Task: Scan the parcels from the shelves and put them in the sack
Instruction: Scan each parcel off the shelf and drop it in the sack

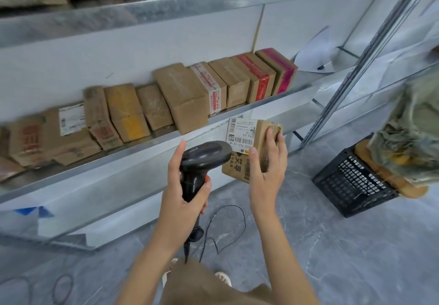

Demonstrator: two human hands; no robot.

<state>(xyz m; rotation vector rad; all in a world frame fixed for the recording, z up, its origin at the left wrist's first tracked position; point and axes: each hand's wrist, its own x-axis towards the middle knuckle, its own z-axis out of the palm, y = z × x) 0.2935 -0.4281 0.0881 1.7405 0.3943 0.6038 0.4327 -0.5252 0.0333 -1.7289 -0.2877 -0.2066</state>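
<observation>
Cardboard parcel [255,147] sits in my right hand [267,169], fingers wrapped round it, just below the shelf [237,112]; my left hand [184,197] grips the black scanner [202,159], head touching its label [241,136].

Scanner [204,159]: glossy black plastic; parcel [251,149]: matt brown cardboard with smooth white paper label [241,136]; shelf [147,143]: dull galvanised sheet metal; shelved boxes [183,98]: cardboard under shiny tape; crate [351,183]: black plastic lattice; sack [408,138]: coarse woven greenish fabric; floor [332,245]: smooth grey marbled tile.
</observation>
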